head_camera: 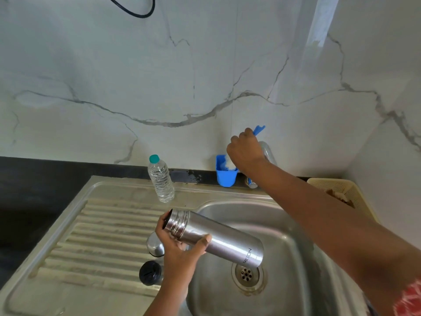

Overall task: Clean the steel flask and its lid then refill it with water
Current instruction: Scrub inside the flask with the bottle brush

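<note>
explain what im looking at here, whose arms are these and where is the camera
There is no machine here: the arms belong to a person, and the single camera sits on their head, looking forward and down at a kitchen sink. The left hand holds an open steel flask tilted over the basin. The right hand reaches to the back wall and grips the blue handle of a brush whose white end sits in a blue cup. On the ribbed draining board lie a steel cap and a black stopper, apparently the flask's lid parts. A capped plastic water bottle stands behind them, and a cream basket sits far right.
</note>
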The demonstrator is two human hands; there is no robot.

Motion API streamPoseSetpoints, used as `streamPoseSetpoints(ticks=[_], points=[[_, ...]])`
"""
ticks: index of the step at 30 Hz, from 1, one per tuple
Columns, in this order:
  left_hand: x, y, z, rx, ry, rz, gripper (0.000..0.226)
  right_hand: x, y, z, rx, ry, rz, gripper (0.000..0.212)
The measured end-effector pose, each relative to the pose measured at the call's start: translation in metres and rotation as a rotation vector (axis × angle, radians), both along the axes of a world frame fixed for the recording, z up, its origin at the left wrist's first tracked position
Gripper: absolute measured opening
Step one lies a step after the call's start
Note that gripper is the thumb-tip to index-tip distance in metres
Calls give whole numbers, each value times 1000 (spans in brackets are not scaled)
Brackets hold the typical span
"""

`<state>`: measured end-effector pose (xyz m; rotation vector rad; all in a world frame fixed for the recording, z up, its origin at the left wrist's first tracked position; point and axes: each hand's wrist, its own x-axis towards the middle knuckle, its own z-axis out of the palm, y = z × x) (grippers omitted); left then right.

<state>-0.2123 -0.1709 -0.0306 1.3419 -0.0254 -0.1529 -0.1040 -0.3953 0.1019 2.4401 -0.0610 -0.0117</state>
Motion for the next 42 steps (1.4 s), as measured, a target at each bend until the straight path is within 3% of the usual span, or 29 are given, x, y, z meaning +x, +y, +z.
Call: streamPoseSetpoints(ticks=[5,11,21,25,33,42], points=[[0,4,-10,-27,25,31,96,-25,-18,34,112,-234,-132,13],[-2,-2,-8,-32,71,35,87,-60,-20,39,198,-324,-192,15],[0,-3,-8,-67,122,51,90,-87,-8,15,449,-296,-310,49],[-1,-2,-8,-78,138,46,92,-102,6,-1,522,-388,-349,52],[-2,1,-8,-90,154,44,91,-115,30,-78,738,-263,-445,46],[-2,7,-11,-91,165,69,90,-121,25,-104,773,-302,-445,60]])
